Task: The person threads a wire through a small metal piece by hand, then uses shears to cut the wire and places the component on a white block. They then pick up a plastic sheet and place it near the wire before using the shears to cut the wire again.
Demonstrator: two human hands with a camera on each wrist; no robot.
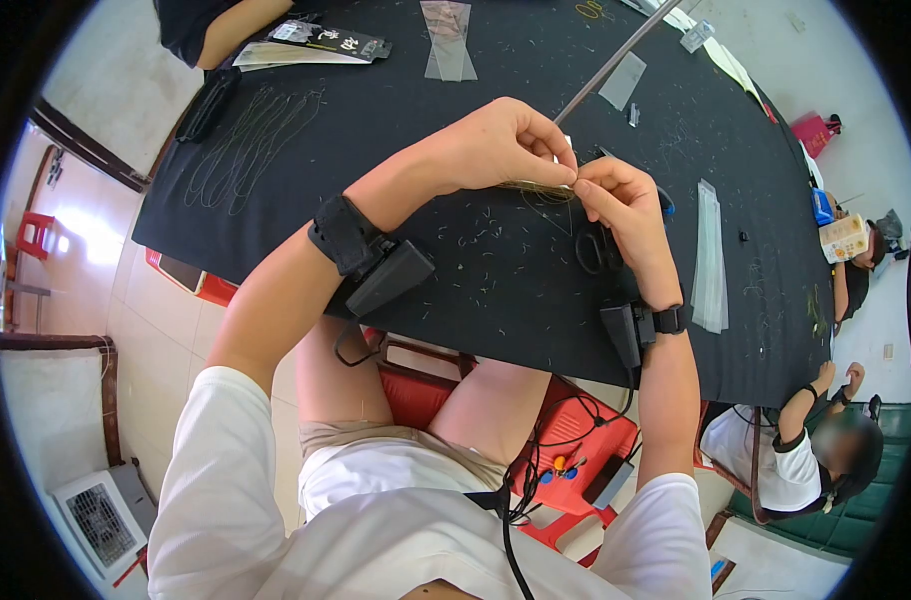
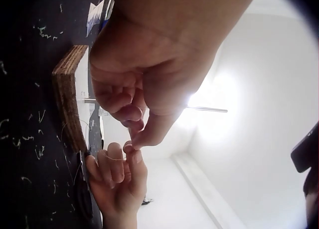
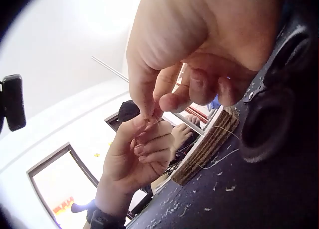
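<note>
Over a black-covered table, my left hand [image 1: 506, 145] and right hand [image 1: 624, 215] meet fingertip to fingertip. Each pinches a fine thread [image 2: 115, 159] between thumb and forefinger; a loop of it crosses the right fingers in the left wrist view. What lies exactly between the tips is too small to tell. Beneath the hands sits a thick block [image 3: 207, 149] with brown layered sides and a white top. A thin metal rod [image 1: 616, 62] rises from it. Scissors with black handles [image 1: 598, 248] lie under the right hand, and loose thin strands [image 3: 219, 161] curl beside the block.
Short thread clippings litter the black cloth [image 1: 476, 300]. Looped lines [image 1: 251, 150] and a dark packet [image 1: 346, 42] lie at the left. Clear sleeves [image 1: 449, 40] rest at the back, a pale strip bundle [image 1: 711, 257] at the right. Another person [image 1: 776, 460] sits at the right.
</note>
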